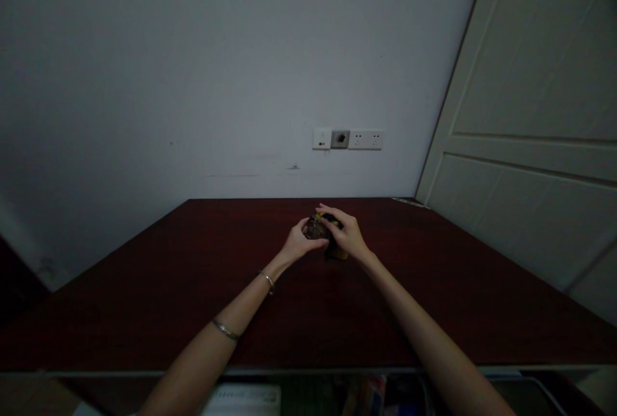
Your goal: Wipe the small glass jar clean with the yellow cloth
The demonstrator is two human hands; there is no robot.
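Over the middle of the dark red tabletop (pixel 193 287), my two hands meet around a small bundle of things. My left hand (pixel 297 244), thumb and fingers curled, grips a small clear, rounded object (pixel 315 229) that looks like glass or plastic; its exact kind is too dark to tell. My right hand (pixel 351 236) bends over a black-and-yellow thing (pixel 339 253) against the clear object's right side. Part of that thing hangs below the right palm, and the fingers hide much of the rest. Two bracelets circle my left forearm.
Behind the table rises a pale wall with a row of sockets (pixel 365 140). A panelled white door (pixel 530 114) stands on the right. Below the table's front edge are a white flat item (pixel 245 400) and several other stored things.
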